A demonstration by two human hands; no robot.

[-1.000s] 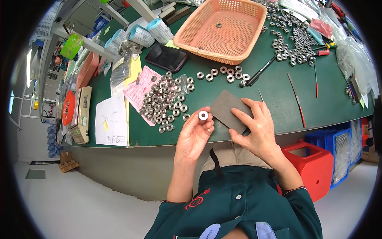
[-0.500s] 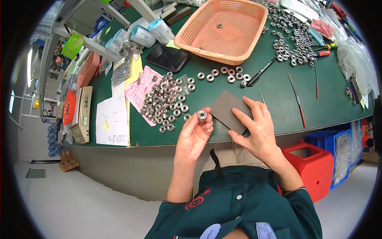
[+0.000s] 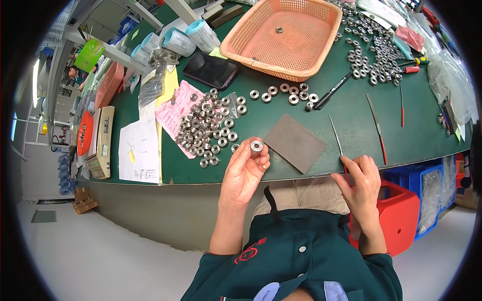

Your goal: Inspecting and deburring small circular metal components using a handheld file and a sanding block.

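My left hand [image 3: 244,170] is closed on a short metal bushing [image 3: 256,146], held upright between thumb and fingers with its bored end facing up. Just right of it a grey-brown abrasive sheet [image 3: 294,143] lies flat near the table's front edge. Farther right, my right hand [image 3: 362,184] has its thumb and forefinger apart, on either side of the red handle of a slim needle file [image 3: 336,134]. That file lies on the table, its thin tip pointing away from me. Many loose metal rings [image 3: 203,123] are heaped left of my left hand, partly over a pink paper.
An orange basket [image 3: 227,49] stands at the back, with more rings [image 3: 374,57] to its right. Two red-handled files [image 3: 376,128] [image 3: 401,105], a black marker [image 3: 331,93], a phone [image 3: 211,70] and a scale [image 3: 105,143] lie around. A red stool [image 3: 401,210] stands below the edge.
My right hand has left the abrasive sheet and moved right to the needle file's handle. The sheet lies uncovered. My left hand still holds the bushing in nearly the same place.
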